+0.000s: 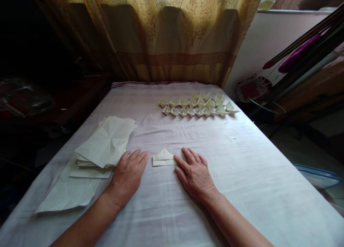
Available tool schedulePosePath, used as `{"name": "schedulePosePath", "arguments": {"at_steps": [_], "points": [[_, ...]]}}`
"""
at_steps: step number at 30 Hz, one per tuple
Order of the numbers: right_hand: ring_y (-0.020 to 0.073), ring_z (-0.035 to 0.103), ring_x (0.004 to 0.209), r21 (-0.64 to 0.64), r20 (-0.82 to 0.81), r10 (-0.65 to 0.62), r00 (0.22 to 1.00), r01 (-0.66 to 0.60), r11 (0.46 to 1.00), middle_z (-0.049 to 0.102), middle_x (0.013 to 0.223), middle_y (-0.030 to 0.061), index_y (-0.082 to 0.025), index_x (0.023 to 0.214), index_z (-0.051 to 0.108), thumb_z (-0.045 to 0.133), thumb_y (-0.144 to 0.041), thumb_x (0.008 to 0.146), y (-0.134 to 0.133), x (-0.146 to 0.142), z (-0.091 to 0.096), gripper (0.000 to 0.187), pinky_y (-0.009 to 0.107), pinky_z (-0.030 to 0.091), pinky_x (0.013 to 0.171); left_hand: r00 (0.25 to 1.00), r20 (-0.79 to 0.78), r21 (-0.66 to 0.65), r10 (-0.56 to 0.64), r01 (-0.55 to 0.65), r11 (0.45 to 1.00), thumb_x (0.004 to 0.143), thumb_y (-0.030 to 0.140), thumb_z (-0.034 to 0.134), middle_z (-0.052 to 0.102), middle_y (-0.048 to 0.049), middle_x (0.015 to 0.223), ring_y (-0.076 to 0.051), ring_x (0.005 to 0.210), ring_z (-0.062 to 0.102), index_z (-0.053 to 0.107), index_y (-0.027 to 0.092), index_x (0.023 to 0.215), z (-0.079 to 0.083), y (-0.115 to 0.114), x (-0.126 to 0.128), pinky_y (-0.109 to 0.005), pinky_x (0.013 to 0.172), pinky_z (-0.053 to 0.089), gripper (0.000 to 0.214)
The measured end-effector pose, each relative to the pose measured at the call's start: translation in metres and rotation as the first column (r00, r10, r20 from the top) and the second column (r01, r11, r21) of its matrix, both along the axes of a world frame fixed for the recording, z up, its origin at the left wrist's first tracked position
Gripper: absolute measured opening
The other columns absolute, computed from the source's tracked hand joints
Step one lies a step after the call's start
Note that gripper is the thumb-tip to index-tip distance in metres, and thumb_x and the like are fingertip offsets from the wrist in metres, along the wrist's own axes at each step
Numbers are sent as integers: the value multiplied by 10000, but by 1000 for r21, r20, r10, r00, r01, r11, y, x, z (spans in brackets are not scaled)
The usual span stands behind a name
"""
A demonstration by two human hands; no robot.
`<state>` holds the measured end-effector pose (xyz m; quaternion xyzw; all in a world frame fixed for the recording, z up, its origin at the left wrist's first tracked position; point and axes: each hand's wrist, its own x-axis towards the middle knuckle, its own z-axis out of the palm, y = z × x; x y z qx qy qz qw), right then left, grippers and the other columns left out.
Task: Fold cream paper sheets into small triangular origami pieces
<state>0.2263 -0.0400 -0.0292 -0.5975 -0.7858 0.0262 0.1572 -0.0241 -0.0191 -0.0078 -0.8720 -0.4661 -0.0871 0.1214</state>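
Cream paper, folded small: the hat-shaped piece (163,161) lies flat on the cloth-covered table (163,218), centre of the head view, between the two hands. Triangular peak points away from the person, short crease line in it; straight band along the near side.

Right hand (195,171): palm down, fingers spread, not clenched. Index fingertip at the piece's right end, looks to be touching it; no grasp, nothing pinched. Thumb sits just nearer the person, off the paper.

Left hand (129,172): palm down, fingers extended, released, holding nothing. Fingertips stop just short of the piece's left end, visible gap. Thumb side sits right by the paper stack (106,141); can't tell if it touches.

Stack is left of that hand, edges uneven, sheets turned at different angles. Top sheet has creases radiating from its middle. Loose sheet (71,189) sticks out underneath toward the near left.

Far right part of the table: folded paper boats (201,103), pointed, standing close together in rough rows. Small white scraps (233,138) lie nearer than the boats, well apart from the right hand.

Surroundings: gold patterned curtain (172,57) beyond the far edge, pale wall (245,42) to its right. Blue-edged clear plastic item (317,177) off the table's right side. Left background too dark to read.
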Motion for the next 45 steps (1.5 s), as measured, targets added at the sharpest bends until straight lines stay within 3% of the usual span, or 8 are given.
{"name": "schedulePosePath", "arguments": {"at_steps": [4, 10, 18, 26, 31, 35, 37, 45], "points": [[325, 429, 1343, -6, -11, 4, 1000, -4, 1000, 489, 1450, 154, -314, 1311, 615, 547, -365, 947, 0, 0, 1, 375, 510, 324, 1066, 990, 143, 54, 11, -19, 998, 919, 140, 489, 668, -102, 1267, -255, 1161, 591, 653, 148, 1203, 0, -4, 17, -426, 976, 409, 328], [323, 440, 1328, 12, -40, 2, 999, -2, 1000, 507, 1436, 147, -310, 1291, 630, 579, -330, 924, 1, 0, 2, 372, 512, 332, 1057, 983, 168, -43, -76, 84, 996, 900, 304, 652, 704, -54, 1154, -224, 1088, 614, 658, 201, 1143, 0, -1, 44, -399, 974, 401, 264], [289, 469, 1290, 53, -152, 12, 988, -4, 999, 558, 1382, 130, -225, 1227, 652, 570, -263, 898, 3, 4, -2, 342, 473, 349, 1061, 993, 5, -60, -116, 116, 991, 911, 223, 629, 699, -48, 854, -212, 810, 651, 632, 166, 890, 8, 12, 58, -404, 889, 418, 62], [290, 462, 1302, 28, -206, 2, 979, 4, 1000, 568, 1375, 122, -203, 1168, 649, 579, -254, 880, 4, 4, -1, 301, 479, 330, 1074, 978, -126, 20, -163, 167, 986, 851, -22, 500, 642, -52, 696, -208, 628, 600, 588, 153, 757, 4, 13, 63, -357, 676, 422, 217], [283, 449, 1318, 11, -227, 4, 974, -2, 1000, 564, 1383, 98, -233, 1134, 662, 599, -240, 866, 4, 5, 0, 275, 472, 319, 1079, 993, -14, -98, -115, 113, 989, 908, 97, 551, 677, -34, 807, -200, 750, 633, 639, 167, 934, 6, 18, 54, -340, 727, 441, 115], [288, 448, 1321, -1, -234, -1, 972, 1, 1000, 561, 1391, 91, -242, 1135, 665, 605, -221, 854, 4, 4, 0, 288, 480, 313, 1079, 999, 45, -314, 19, -4, 949, 941, 222, 565, 673, -41, 981, -202, 934, 632, 606, 231, 1208, 17, 32, 57, -315, 794, 452, 270], [289, 451, 1318, 1, -234, 0, 972, 0, 1000, 562, 1389, 94, -241, 1133, 664, 606, -220, 850, 5, 4, -1, 290, 484, 317, 1074, 1000, -3, -450, 13, -13, 893, 938, 243, 553, 653, -43, 974, -213, 938, 621, 636, 253, 1150, 27, 43, 61, -319, 794, 450, 228], [296, 482, 1292, 24, -256, 3, 967, 3, 1000, 585, 1364, 97, -243, 1113, 658, 615, -216, 829, 6, 5, -2, 288, 494, 348, 1049, 996, 31, -557, -82, 85, 826, 717, 202, 706, 620, -61, 1032, -243, 978, 561, 661, 203, 868, 49, 77, 74, -333, 864, 412, 157]]}}
